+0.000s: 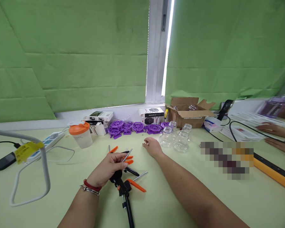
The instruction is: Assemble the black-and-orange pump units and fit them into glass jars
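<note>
My left hand (112, 166), with a red band and metal bracelet at the wrist, pinches a thin metal rod (129, 154) between thumb and fingers. Around and below it is a black jointed stand (127, 202) with orange levers (139, 186) and other metal rods; the hand hides part of how they join. My right hand (153, 147) reaches forward over the table, fingers loosely bent and apart, nothing visible in them. It is close to the clear glass jars (165, 139) on its right. Beyond it lie several purple round plastic parts (138, 127) along the wall.
At left are an orange-lidded cup (83, 136), a power strip (49, 139) and a bent white tube (46, 171). Small printed boxes (102, 116) and an open cardboard box (190, 118) stand at the back. Another person's hands (273, 129) rest at far right beside an orange-black bar (273, 172).
</note>
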A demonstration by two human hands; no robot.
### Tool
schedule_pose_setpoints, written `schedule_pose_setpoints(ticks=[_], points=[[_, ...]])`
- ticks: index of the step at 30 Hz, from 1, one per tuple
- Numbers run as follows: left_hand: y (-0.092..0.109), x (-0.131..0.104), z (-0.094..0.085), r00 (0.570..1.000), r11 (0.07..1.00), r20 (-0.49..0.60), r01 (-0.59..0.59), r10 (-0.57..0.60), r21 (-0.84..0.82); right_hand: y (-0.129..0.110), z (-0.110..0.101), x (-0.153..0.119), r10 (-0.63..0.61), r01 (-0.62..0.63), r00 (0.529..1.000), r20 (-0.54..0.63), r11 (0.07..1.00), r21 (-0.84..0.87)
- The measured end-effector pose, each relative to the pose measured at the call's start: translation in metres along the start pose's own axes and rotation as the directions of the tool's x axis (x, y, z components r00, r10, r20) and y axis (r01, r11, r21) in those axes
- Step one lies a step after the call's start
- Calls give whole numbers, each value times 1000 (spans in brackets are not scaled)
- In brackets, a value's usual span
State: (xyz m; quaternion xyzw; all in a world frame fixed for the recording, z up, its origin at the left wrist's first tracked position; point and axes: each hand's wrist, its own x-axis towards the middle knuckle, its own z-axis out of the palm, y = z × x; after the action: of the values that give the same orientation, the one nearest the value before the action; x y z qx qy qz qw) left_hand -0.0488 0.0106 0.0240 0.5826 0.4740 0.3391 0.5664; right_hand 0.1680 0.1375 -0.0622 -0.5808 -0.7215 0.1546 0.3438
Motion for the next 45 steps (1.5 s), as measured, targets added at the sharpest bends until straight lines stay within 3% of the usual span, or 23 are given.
schedule_pose_setpoints(ticks=[4, 5, 7, 8, 10, 12, 13, 16, 21, 24, 27, 31, 37, 43, 45], points=[[0, 0, 1, 994, 998, -101, -54, 51, -25, -20, -14, -17, -11, 16, 998, -59, 995, 97], [-1, 1, 1, 988, 997, -141, -71, 65, -42, -29, -18, -25, -7, 15, 999, -37, 978, 209], [-4, 3, 3, 966, 991, -243, -112, 93, -69, -49, -26, -45, -22, -45, 990, 138, 883, 467], [-6, 5, 4, 951, 989, -292, -129, 104, -67, -60, -29, -57, -39, -124, 963, 268, 815, 566], [-11, 9, 9, 918, 987, -373, -156, 135, -26, -78, -33, -80, -94, -301, 860, 501, 700, 648], [-15, 11, 14, 886, 984, -432, -175, 170, 29, -90, -36, -99, -138, -401, 778, 613, 642, 653], [-16, 12, 17, 872, 982, -454, -182, 180, 40, -93, -37, -105, -124, -438, 758, 640, 629, 642], [-15, 10, 23, 880, 975, -445, -214, 168, -56, -91, -41, -112, -52, -487, 773, 632, 589, 645], [-13, 5, 24, 975, 930, -161, -196, 151, -312, -76, -54, -101, -32, -442, 852, 522, 488, 753], [-11, 3, 27, 978, 941, -84, -207, 191, -267, -71, -60, -97, -17, -424, 870, 492, 484, 766], [-9, 3, 34, 967, 951, -138, -239, 215, -198, -68, -61, -96, -26, -417, 871, 491, 490, 765], [-11, 4, 43, 924, 946, -242, -319, 295, -64, -66, -59, -95, -25, -414, 878, 479, 465, 783], [-24, 8, 46, 862, 871, -194, -414, 468, 264, -73, -63, -100, -108, -442, 850, 516, 387, 809], [-19, 3, 42, 723, 680, -166, -509, 670, 528, -81, -71, -107, -159, -469, 827, 539, 333, 818], [-16, -1, 45, 716, 638, -133, -502, 685, 583, -85, -72, -110, -182, -489, 814, 551, 297, 820]])
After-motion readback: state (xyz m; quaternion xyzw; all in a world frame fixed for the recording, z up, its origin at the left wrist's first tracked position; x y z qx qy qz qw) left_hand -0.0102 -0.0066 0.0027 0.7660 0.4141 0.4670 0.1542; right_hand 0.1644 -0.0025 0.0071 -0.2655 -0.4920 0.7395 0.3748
